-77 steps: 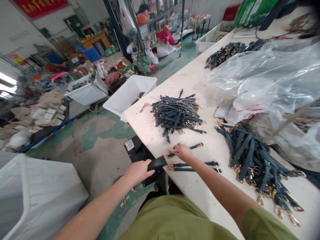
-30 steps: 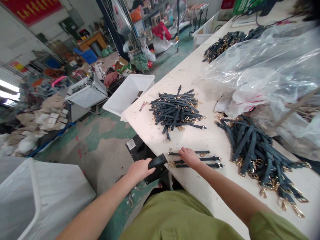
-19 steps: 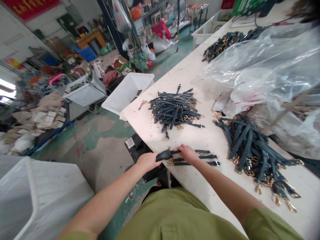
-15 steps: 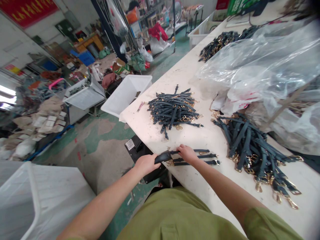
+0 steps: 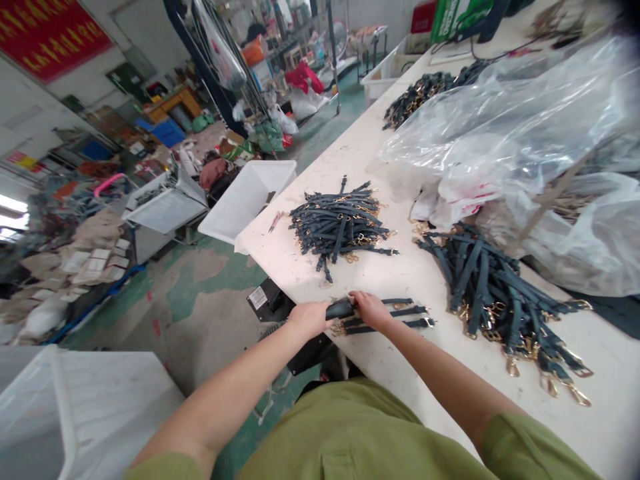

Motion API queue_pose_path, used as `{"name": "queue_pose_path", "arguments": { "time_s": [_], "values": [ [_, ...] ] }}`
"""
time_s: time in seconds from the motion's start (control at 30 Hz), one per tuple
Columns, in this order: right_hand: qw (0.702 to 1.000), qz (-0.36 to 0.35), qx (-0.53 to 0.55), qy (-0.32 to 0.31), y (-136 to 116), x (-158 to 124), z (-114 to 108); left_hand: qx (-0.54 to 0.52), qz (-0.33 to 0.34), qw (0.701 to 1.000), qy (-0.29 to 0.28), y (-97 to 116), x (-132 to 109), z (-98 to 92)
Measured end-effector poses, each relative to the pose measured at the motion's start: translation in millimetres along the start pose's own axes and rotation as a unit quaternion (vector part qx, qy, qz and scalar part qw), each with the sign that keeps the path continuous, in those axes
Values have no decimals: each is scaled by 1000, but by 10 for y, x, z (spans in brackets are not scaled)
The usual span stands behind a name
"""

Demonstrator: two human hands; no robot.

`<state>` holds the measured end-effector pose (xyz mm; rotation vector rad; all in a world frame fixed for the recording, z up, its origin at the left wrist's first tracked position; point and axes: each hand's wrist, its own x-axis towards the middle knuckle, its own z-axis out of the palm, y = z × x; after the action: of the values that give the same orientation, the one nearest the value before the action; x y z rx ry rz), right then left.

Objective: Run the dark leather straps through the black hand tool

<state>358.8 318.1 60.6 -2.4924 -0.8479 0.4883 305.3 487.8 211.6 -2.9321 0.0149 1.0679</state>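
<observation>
My left hand (image 5: 309,320) is closed around a wide, dark piece (image 5: 340,309) at the table's front edge; its exact kind is unclear. My right hand (image 5: 370,310) is closed at the far end of that piece, fingertips pressed on a narrow dark strap (image 5: 397,301) that runs out beneath it to the right. Two more dark straps (image 5: 413,311) with gold-coloured hardware lie side by side just below, partly under my right wrist. What exactly the right fingers pinch is hidden.
A neat pile of dark straps (image 5: 340,223) lies beyond my hands, with small pink-handled snips (image 5: 275,221) beside it. A looser strap heap (image 5: 483,280) with gold clasps is to the right, near clear plastic bags (image 5: 500,127). White bins (image 5: 245,200) stand past the table edge.
My left hand has moved right and slightly up with the wide dark piece, bringing it against my right hand. The right hand stays nearly in place on the strap.
</observation>
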Motion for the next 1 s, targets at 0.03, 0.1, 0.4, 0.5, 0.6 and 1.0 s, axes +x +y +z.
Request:
{"name": "queue_pose_path", "arguments": {
  "time_s": [0.03,0.1,0.4,0.5,0.6,1.0],
  "values": [
    [1000,-2,4,0,2,1,1,6,3,1000,11,2,14,-5],
    [1000,-3,9,5,2,4,3,20,10,999,30,6,39,-14],
    [1000,9,-17,-13,-41,-28,-22,-22,5,998,63,-110,-36,30],
    [998,3,-39,-40,-37,-148,-12,-49,-39,994,88,-386,-195,58],
    [995,-1,-53,-80,-23,-141,-89,-85,-74,990,84,-615,-353,98],
    [966,-48,-253,36,-109,1547,-925,-194,-132,970,58,-845,-689,178]
  ]
}}
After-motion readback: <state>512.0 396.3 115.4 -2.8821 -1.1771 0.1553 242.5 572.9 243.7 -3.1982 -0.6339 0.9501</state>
